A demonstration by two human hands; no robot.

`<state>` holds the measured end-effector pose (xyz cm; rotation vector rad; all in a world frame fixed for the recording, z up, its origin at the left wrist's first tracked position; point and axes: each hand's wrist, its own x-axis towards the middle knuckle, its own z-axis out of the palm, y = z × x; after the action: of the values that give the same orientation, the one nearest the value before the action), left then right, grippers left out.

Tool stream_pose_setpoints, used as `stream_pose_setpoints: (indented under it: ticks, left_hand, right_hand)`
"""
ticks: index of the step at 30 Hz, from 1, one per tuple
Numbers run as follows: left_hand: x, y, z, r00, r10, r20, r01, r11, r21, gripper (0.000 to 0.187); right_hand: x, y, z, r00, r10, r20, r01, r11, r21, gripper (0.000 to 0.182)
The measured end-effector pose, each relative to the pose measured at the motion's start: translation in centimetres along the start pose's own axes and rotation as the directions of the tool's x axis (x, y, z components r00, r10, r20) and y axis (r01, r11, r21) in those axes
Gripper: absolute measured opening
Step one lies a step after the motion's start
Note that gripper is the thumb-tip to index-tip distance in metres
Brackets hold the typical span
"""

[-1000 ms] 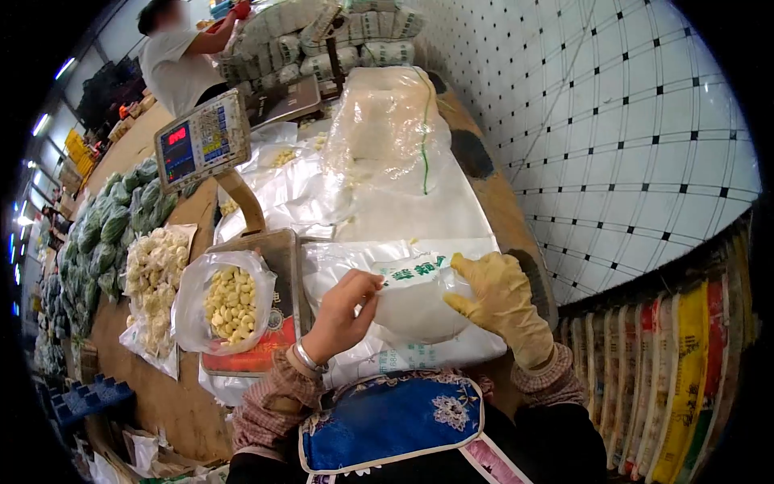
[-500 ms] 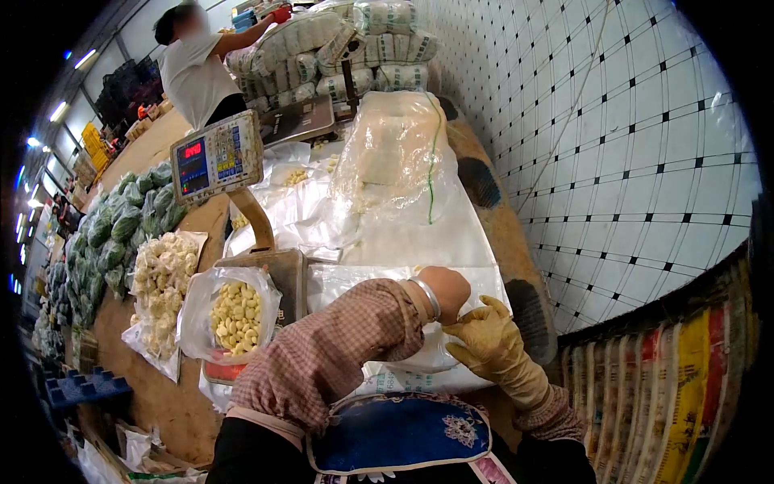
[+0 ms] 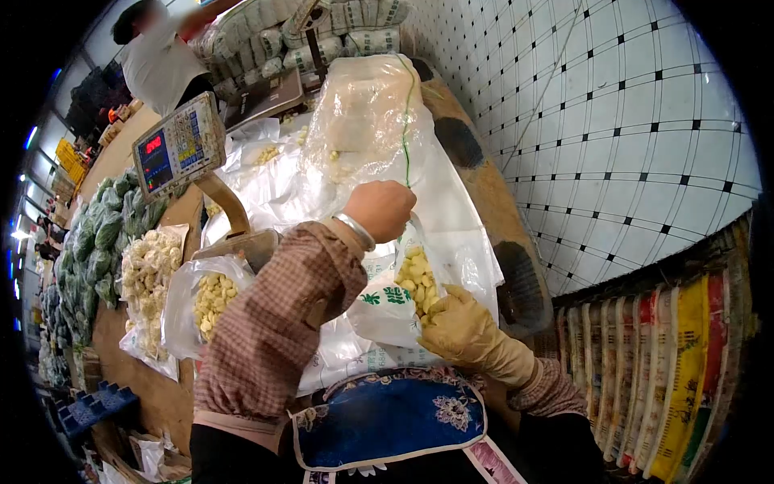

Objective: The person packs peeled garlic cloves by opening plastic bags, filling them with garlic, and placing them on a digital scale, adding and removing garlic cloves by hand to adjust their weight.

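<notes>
Left hand: my bare left hand [image 3: 389, 210] is raised in the middle of the frame, fingers curled into a fist and pinching the top edge of a small plastic bag [image 3: 395, 302]. A metal bangle [image 3: 355, 230] sits on that wrist, and my checked sleeve [image 3: 274, 323] crosses the lower middle of the frame.

Right hand: my right hand [image 3: 461, 331], in a yellowish rubber glove, is just right of centre and lower. Its fingers are bent and pressed against the bag's side, cupping it from below and from the right.

Small plastic bag: it hangs between my two hands, centre of the frame, with green printing on its white lower part. Pale peeled garlic cloves [image 3: 417, 278] show through the clear upper part.

Scale: a digital scale display [image 3: 169, 149] stands on a post at upper left, red digits lit, too small to read. Below it, left of my sleeve, an open bag of garlic cloves [image 3: 205, 302] rests on the scale's tray.

Counter: a big clear plastic bag [image 3: 367, 121] stands at upper centre on crumpled plastic sheeting. Whole garlic [image 3: 149, 270] is heaped at the left, and green vegetables [image 3: 101, 238] lie beyond it at the far left.

Apron: my blue apron [image 3: 387, 419] fills the bottom centre.

Other person: someone in a white shirt [image 3: 157, 64] stands at top left beside stacked sacks [image 3: 322, 28].

Wall: white tiles [image 3: 629, 121] cover the right side.
</notes>
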<state>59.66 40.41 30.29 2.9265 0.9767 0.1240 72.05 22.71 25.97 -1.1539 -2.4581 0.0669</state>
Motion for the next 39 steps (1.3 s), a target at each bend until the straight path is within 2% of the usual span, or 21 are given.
stream_pose_setpoints:
  ticks: [2,4,5,8,11,15,17,18,20,22,25,27,29,30,32,33,34,35,37,38,39]
  left_hand:
    - [-0.6,0.1,-0.5,0.999,0.007,0.037,-0.007,1.0,-0.002,0.024]
    - [-1.9,1.7,-2.3,0.961,-0.09,0.262,0.112,0.991,-0.07,0.057]
    - [-2.4,1.3,-0.9,0.958,-0.071,0.278,0.096,0.993,-0.074,0.077]
    - [-3.3,2.7,-0.4,0.859,-0.15,0.489,0.186,0.982,-0.024,0.061]
    - [-4.3,1.7,1.7,0.892,-0.239,0.384,0.276,0.96,-0.046,0.057]
    - [-5.6,1.2,2.0,0.846,-0.319,0.426,0.365,0.93,-0.029,0.056]
    - [-6.0,0.4,3.9,0.886,-0.227,0.406,0.337,0.914,-0.226,0.041]
    - [-6.1,0.5,4.3,0.885,-0.228,0.406,0.339,0.913,-0.226,0.041]
    - [-6.2,0.8,5.1,0.994,-0.086,0.068,0.109,0.85,-0.516,0.026]
    - [-6.2,1.5,5.2,0.997,-0.077,0.003,0.066,0.837,-0.543,0.017]
    - [-6.3,1.8,5.4,0.999,-0.053,-0.004,0.043,0.841,-0.539,0.017]
    - [-6.9,1.7,5.5,0.991,-0.064,-0.12,-0.022,0.795,-0.606,0.022]
    - [-7.2,1.5,5.3,0.986,-0.088,-0.143,-0.026,0.762,-0.647,0.021]
    - [-7.4,1.3,5.2,0.979,-0.115,-0.169,-0.034,0.726,-0.687,0.02]
    - [-7.3,0.5,4.8,0.967,-0.171,-0.188,0.001,0.742,-0.671,0.019]
    - [-7.2,0.2,4.8,0.973,-0.21,-0.093,0.08,0.688,-0.722,0.019]
    - [-7.2,0.0,5.0,0.97,-0.242,0.004,0.16,0.628,-0.762,0.019]
    - [-7.3,-0.1,5.2,0.97,-0.242,0.003,0.159,0.627,-0.763,0.019]
    - [-7.6,-0.3,5.7,0.969,-0.217,0.116,0.211,0.495,-0.843,0.023]
    - [-7.8,-0.4,6.8,0.967,-0.227,0.112,0.214,0.493,-0.844,0.023]
    - [-8.1,-0.5,8.5,0.974,-0.203,0.102,0.172,0.368,-0.914,0.029]
  right_hand:
    - [-0.5,-0.1,-0.4,0.996,0.009,0.086,-0.003,0.998,-0.07,0.018]
    - [-0.4,-0.3,-1.0,0.999,0.021,0.042,-0.018,0.997,-0.076,0.019]
    - [-0.4,-0.3,-0.9,0.999,0.023,0.041,-0.02,0.997,-0.075,0.019]
    - [-0.6,-0.1,-0.5,1.0,0.013,-0.017,-0.015,0.996,-0.091,0.02]
    - [-0.6,-0.2,-0.2,1.0,0.008,-0.025,-0.011,0.995,-0.097,0.021]
    - [-0.9,-0.5,-0.5,1.0,0.025,0.014,-0.024,0.997,-0.067,0.024]
    - [-0.9,-0.7,-0.7,0.998,0.051,0.037,-0.049,0.998,-0.048,0.027]
    - [-0.9,-0.7,-0.9,0.99,0.125,0.059,-0.127,0.992,0.026,0.031]
    - [-0.7,-0.8,-1.0,0.976,0.199,0.086,-0.207,0.973,0.099,0.035]
    - [-0.1,-0.6,-1.1,0.782,0.541,0.31,-0.597,0.792,0.124,0.044]
    - [0.4,-0.6,-0.2,0.818,0.486,0.307,-0.53,0.844,0.078,0.044]
    - [0.5,-1.0,0.6,0.84,0.442,0.314,-0.486,0.871,0.071,0.039]
    - [0.4,-1.5,1.1,0.949,0.298,0.103,-0.306,0.949,0.071,0.023]
    - [0.1,-1.6,1.1,0.949,0.299,0.104,-0.307,0.949,0.073,0.023]
    - [-0.5,-2.1,0.5,0.99,-0.065,-0.124,0.077,0.992,0.098,0.013]
    - [-0.4,-2.7,-0.2,0.997,-0.083,-0.006,0.083,0.994,0.066,0.013]
    - [-0.6,-2.8,-0.1,0.997,-0.082,-0.003,0.082,0.994,0.068,0.013]
    - [-0.7,-2.7,-0.1,0.997,-0.072,-0.031,0.074,0.994,0.086,0.012]
    - [-1.1,-2.7,-0.2,0.996,-0.069,-0.055,0.074,0.992,0.104,0.011]
    - [-1.3,-2.7,-0.3,1.0,0.0,-0.017,0.003,0.979,0.206,0.015]
    - [-1.5,-2.6,-0.3,0.998,0.058,0.029,-0.065,0.951,0.303,0.018]
